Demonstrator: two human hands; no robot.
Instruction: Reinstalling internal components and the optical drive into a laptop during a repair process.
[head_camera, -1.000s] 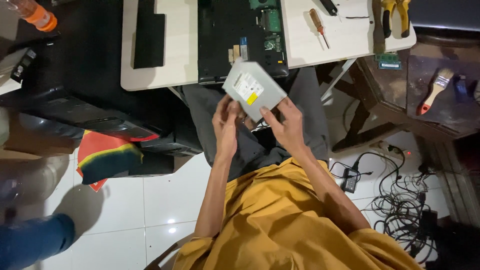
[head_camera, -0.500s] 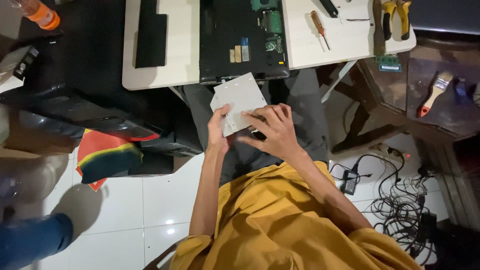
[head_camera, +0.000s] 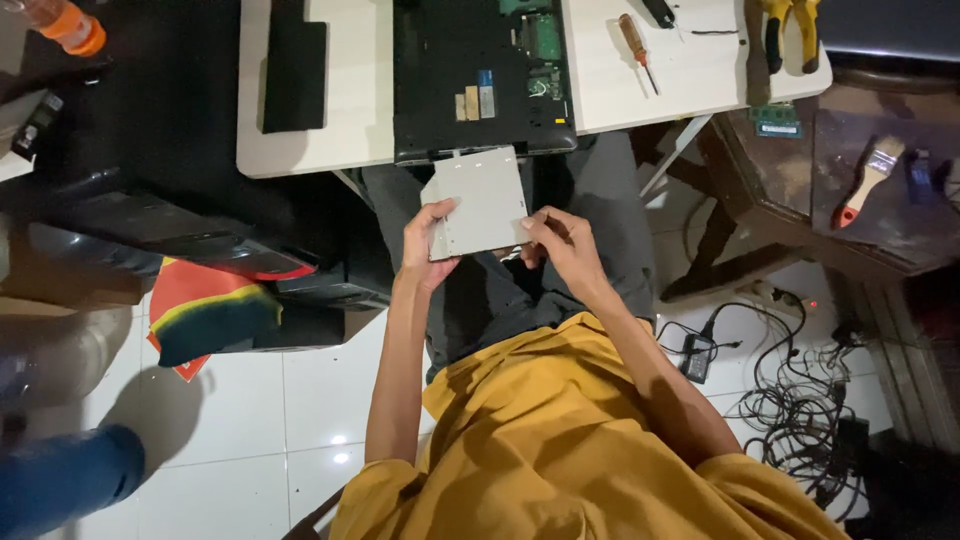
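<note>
A flat grey metal drive (head_camera: 478, 200) is held over my lap, plain side up, just below the front edge of an opened black laptop (head_camera: 480, 75). My left hand (head_camera: 425, 245) grips the drive's lower left corner. On its lower right edge, my right hand (head_camera: 560, 245) pinches it with the fingertips. The laptop lies with its base cover off, showing a green circuit board and small coloured parts.
The white table (head_camera: 360, 110) also bears a black flat battery (head_camera: 295, 75), a screwdriver (head_camera: 637, 50) and yellow-handled pliers (head_camera: 785, 30). A dark side table (head_camera: 880, 230) with a paintbrush (head_camera: 865, 180) stands right. Tangled cables (head_camera: 800, 410) lie on the floor. Someone's blue-clad leg (head_camera: 60, 480) shows lower left.
The drive has been flipped from label side up to plain side up and turned flat. Both hands have shifted down to its lower corners.
</note>
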